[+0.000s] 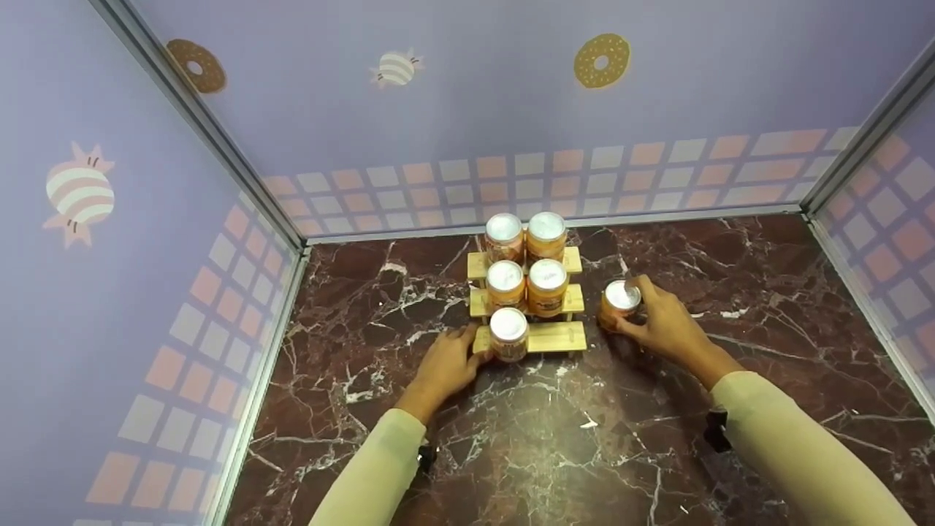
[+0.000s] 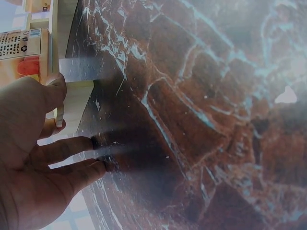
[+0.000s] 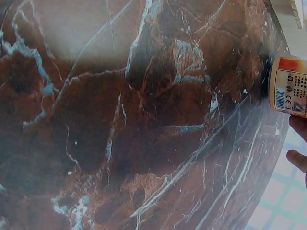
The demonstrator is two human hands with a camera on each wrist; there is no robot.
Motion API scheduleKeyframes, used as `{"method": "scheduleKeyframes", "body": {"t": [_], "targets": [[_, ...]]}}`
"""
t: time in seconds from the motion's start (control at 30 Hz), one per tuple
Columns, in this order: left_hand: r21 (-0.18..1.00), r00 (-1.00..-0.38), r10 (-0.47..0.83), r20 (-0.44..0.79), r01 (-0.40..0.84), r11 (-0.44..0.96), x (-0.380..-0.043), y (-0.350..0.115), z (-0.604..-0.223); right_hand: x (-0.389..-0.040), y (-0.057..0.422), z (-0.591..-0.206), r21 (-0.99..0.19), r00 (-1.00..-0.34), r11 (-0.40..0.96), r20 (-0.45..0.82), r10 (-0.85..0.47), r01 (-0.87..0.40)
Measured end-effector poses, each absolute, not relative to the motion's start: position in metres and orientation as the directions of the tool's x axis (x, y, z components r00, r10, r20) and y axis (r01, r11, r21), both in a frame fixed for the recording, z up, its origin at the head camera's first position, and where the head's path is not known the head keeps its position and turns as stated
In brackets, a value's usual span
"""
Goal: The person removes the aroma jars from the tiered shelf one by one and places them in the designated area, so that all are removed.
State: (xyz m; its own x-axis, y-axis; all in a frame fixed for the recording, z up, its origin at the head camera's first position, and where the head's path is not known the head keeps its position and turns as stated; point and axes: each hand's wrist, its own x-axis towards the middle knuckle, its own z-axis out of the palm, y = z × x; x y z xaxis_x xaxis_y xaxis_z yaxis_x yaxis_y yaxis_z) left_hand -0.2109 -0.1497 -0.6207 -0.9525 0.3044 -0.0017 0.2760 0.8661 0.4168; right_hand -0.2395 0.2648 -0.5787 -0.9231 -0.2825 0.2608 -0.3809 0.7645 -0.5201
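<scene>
A wooden three-step rack (image 1: 555,337) carries orange-labelled jars with white lids. Two jars stand on each of the upper steps, and a single jar (image 1: 509,336) is at the left of the lowest step. The left hand (image 1: 445,364) grips the left end of that step between thumb and finger, beside the jar; in the left wrist view its other fingers (image 2: 72,149) extend below the plank. To the right of the rack, the right hand (image 1: 666,321) holds another jar (image 1: 612,313) between thumb and fingers. In the right wrist view this jar's printed label (image 3: 290,88) shows.
The rack and jars are on a dark red-brown marbled tabletop (image 1: 570,467). Lilac panels with sweet and doughnut pictures form a back wall (image 1: 482,95), a left wall (image 1: 131,292) and a right wall (image 1: 891,212). The back wall's foot runs close behind the rack.
</scene>
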Motion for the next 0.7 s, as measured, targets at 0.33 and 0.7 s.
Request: {"method": "scheduleKeyframes", "body": {"t": [0.33,0.7], "targets": [[0.368,-0.946,0.316,0.079,0.322,0.872,-0.225,-0.157,-0.659,-0.241,0.264,-0.583,-0.527,-0.922,0.757,0.251,-0.294,-0.385],[0.347,-0.941,0.326,0.091,0.337,0.875,-0.220,-0.157,-0.650,-0.240,0.262,-0.579,-0.501,-0.927,0.780,0.217,-0.307,-0.376]]}}
